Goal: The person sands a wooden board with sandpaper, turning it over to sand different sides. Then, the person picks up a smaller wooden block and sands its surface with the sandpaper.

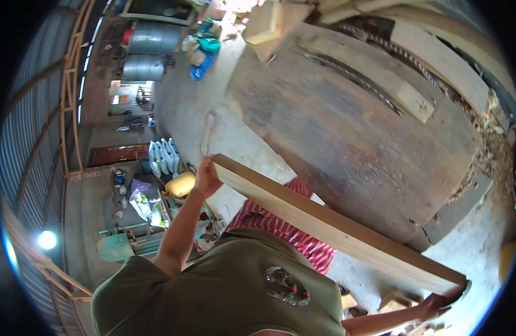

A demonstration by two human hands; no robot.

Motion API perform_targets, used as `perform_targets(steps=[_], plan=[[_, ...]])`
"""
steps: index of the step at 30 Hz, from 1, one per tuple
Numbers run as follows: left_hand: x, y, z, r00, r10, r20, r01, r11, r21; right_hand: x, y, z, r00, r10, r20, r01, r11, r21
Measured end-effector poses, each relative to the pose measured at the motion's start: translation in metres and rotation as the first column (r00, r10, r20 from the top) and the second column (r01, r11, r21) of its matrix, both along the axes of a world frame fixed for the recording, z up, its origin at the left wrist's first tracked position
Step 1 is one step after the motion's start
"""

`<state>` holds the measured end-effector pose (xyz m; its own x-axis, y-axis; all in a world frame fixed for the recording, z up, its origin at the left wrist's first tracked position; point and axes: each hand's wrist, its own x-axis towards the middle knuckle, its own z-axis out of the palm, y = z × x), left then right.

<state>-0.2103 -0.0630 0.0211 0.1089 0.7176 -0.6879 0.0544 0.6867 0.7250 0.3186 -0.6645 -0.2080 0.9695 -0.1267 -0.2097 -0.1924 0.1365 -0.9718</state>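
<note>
A long wooden plank (336,229) hangs in the air just off the near edge of the counter (347,145), over the concrete floor (185,106). The left hand (204,178) clasps one end and the right hand (437,305) grips the other; a shorter timber block (400,89) lies on the counter

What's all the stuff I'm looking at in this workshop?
plank: one, pale wood, held across the body
bench: one, dark brown, upper right
timber pieces: several, pale, on the bench
shavings: a heap, tan, bench's right edge
drums: two, grey, upper left
sacks: several, white, left on the floor
container: one, yellow, beside the sacks
left hand: bare, gripping one plank end
right hand: bare, gripping the other end
</note>
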Motion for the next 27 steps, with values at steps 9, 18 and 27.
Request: perform_targets(steps=[9,18,27], plan=[[0.022,0.005,0.004,0.995,-0.018,-0.1,0.028,0.995,0.098,0.008,0.139,0.122,0.846,-0.421,-0.329,0.533,0.702,0.472],[0.028,0.123,-0.028,0.943,-0.033,-0.331,0.1,0.977,0.186,0.0,0.159,0.109,0.889,-0.407,-0.207,0.454,0.733,0.506],[0.069,0.186,-0.064,0.896,-0.11,-0.43,0.241,0.934,0.263,-0.001,0.166,0.127,0.941,-0.322,-0.106,0.334,0.831,0.445]])
